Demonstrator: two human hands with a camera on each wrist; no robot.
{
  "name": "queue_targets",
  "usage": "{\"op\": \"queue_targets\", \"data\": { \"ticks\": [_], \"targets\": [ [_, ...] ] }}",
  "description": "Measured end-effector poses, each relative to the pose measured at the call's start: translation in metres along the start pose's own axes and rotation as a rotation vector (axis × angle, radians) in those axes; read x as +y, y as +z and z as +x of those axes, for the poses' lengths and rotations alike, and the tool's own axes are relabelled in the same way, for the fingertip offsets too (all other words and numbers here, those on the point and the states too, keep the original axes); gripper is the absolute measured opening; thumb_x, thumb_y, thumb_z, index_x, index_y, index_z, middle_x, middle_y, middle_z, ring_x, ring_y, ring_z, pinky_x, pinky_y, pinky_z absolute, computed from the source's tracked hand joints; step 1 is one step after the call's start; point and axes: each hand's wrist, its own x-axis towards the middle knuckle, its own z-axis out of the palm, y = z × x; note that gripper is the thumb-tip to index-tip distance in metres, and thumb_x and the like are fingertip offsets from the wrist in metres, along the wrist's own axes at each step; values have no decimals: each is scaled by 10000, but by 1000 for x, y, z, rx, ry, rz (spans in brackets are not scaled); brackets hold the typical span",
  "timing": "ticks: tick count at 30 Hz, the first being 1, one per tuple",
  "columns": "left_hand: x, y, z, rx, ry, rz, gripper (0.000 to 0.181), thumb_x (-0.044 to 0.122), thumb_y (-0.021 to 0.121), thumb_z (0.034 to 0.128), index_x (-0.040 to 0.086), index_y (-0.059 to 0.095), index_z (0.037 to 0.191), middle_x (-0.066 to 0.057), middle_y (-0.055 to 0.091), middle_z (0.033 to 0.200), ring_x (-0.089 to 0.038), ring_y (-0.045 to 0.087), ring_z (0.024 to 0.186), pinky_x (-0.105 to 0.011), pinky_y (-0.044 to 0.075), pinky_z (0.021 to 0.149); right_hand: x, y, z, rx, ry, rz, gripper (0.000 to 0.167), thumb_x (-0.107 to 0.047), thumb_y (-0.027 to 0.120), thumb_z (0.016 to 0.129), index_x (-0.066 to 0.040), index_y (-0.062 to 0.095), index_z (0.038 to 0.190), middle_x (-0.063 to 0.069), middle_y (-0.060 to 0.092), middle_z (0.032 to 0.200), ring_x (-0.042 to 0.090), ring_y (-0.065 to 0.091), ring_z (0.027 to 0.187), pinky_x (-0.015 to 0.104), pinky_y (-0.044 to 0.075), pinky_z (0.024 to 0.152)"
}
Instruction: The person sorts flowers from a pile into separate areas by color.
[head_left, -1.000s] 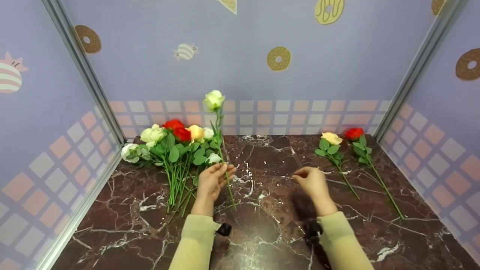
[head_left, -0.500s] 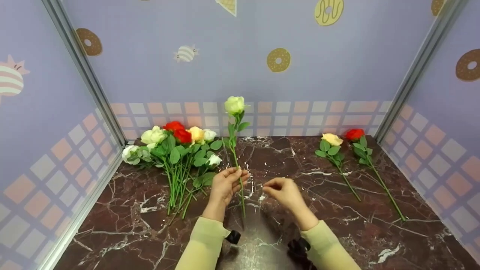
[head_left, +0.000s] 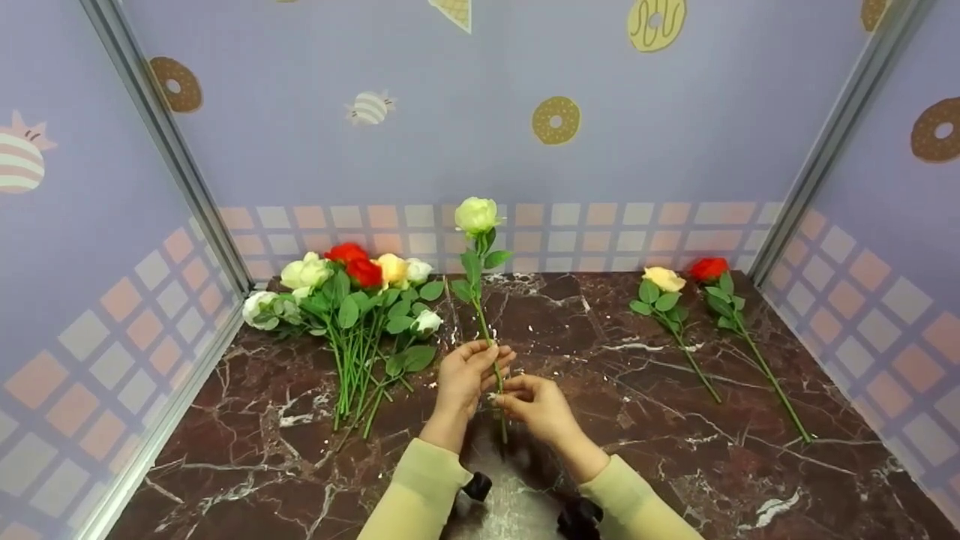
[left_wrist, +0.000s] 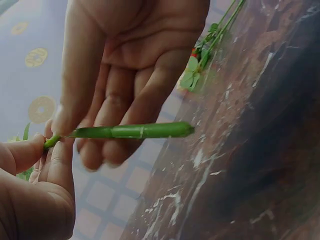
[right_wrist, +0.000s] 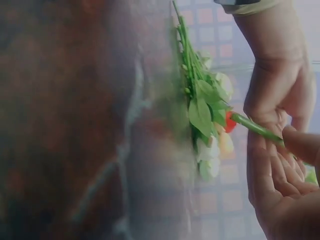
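Observation:
One pale greenish-white rose (head_left: pixel 478 216) stands nearly upright between my hands in the head view, its stem leaning slightly. My left hand (head_left: pixel 461 379) pinches the green stem (head_left: pixel 485 322) below the leaves. Just beneath, my right hand (head_left: pixel 541 409) pinches the same stem between thumb and fingers. In the left wrist view the stem's cut end (left_wrist: pixel 170 130) sticks out past the right hand (left_wrist: pixel 135 65), with the left hand (left_wrist: pixel 45 185) at lower left. The right wrist view has the lower stem (right_wrist: pixel 257 129) poking out beside my right thumb.
A heap of white, red and yellow roses (head_left: pixel 349 300) lies at the left on the dark marble tabletop (head_left: pixel 285 480). At the right lie one yellow rose (head_left: pixel 664 279) and one red rose (head_left: pixel 709 268), apart from each other. Patterned panels (head_left: pixel 555 172) enclose the back and sides.
My left hand has carried the pale rose rightward, away from the heap, toward the middle. My right hand has come left and taken hold of the stem's lower part.

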Motion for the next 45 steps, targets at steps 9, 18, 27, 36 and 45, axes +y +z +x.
{"op": "queue_targets", "data": {
  "ticks": [9, 18, 27, 36, 45],
  "targets": [
    [-3, 0, 1, -26, 5, 50, 143, 18, 645, 999, -48, 618, 1122, -120, 796, 995, -176, 781, 918, -389, 640, 920, 4, -1, 0, 12, -11, 69, 234, 20, 710, 934, 178, 674, 1103, 282, 751, 978, 206, 757, 738, 397, 672, 730],
    [4, -10, 5, -46, -9, 132, 357, 32, 615, 1019, -154, 551, 1317, -249, 743, 1170, -294, 761, 1063, -406, 620, 969, 6, -13, 4, 46, 38, 116, 243, 61, 684, 934, 203, 646, 1127, 328, 732, 987, 251, 768, 750, 388, 673, 747],
    [14, -28, 11, 67, 18, 127, 313, 42, 649, 1002, -114, 608, 1270, -177, 781, 1082, -216, 778, 974, -385, 630, 943, 12, -39, 13, 130, 31, 53, 243, 77, 690, 917, 210, 654, 1118, 316, 741, 955, 192, 759, 703, 336, 670, 701],
    [31, -62, 21, 239, 97, 120, 336, 22, 648, 997, -149, 585, 1279, -103, 787, 982, -158, 762, 901, -333, 648, 886, 21, -71, 20, 274, 82, -18, 207, 83, 699, 906, 166, 694, 1095, 284, 750, 903, 331, 773, 716, 314, 653, 621],
    [56, -108, 20, 425, 107, 154, 406, 69, 633, 1020, -96, 561, 1384, -169, 732, 1201, -73, 721, 930, -291, 603, 986, 30, -106, 24, 337, 164, -56, 207, 70, 693, 927, 163, 697, 1111, 191, 767, 879, 149, 741, 662, 207, 621, 614]
  ]
}}
